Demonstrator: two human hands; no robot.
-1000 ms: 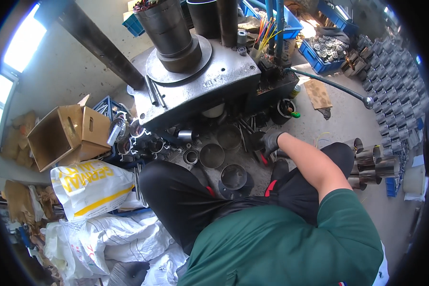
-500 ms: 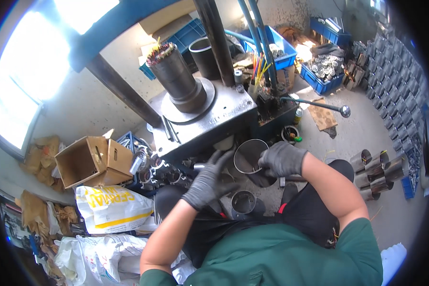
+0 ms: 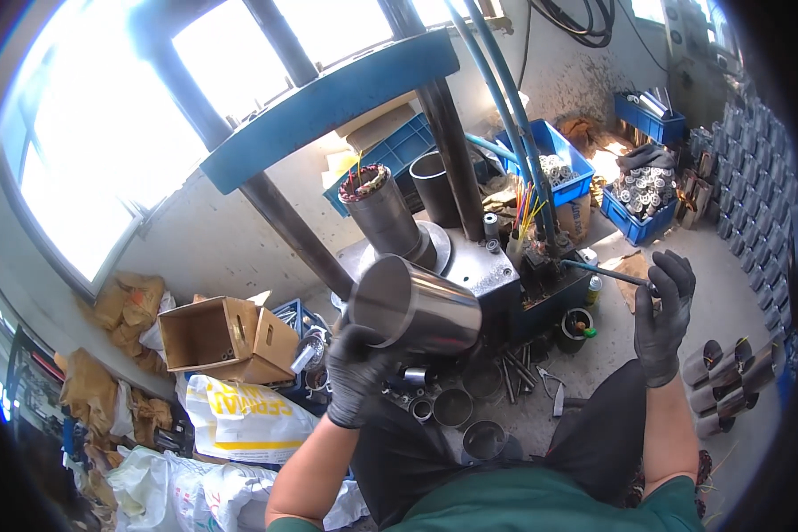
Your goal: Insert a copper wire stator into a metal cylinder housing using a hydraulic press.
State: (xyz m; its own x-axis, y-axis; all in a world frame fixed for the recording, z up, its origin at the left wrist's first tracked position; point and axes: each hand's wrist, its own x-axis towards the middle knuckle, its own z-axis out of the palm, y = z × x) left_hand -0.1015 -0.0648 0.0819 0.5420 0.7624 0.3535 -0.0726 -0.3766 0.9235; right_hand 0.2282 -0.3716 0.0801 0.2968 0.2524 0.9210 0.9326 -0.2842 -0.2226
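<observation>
My left hand (image 3: 360, 376), in a dark grey glove, grips the near rim of a wide, shiny metal cylinder (image 3: 434, 310). The cylinder is hollow and tilted, its open end facing left, held up in front of the press. My gloved right hand (image 3: 665, 321) is raised at the right with fingers apart and nothing in it. It overlaps the end of the press's lever (image 3: 605, 270); whether they touch I cannot tell. Behind the held cylinder, a dark cylinder with a wire-wound core (image 3: 383, 213) stands upright on the round plate of the press bed.
The blue press frame (image 3: 337, 106) rises ahead. Between my knees are several metal rings, rods and pliers (image 3: 557, 399). A cardboard box (image 3: 206, 337) and white sacks (image 3: 248, 426) lie left. Blue crates (image 3: 640, 229), loose cylinders (image 3: 714, 401) and stacked grey parts (image 3: 754, 204) occupy the right.
The metal cylinder has come up from between my knees and is now in my left hand. My right hand has left it and moved right, opening. The view has tilted upward.
</observation>
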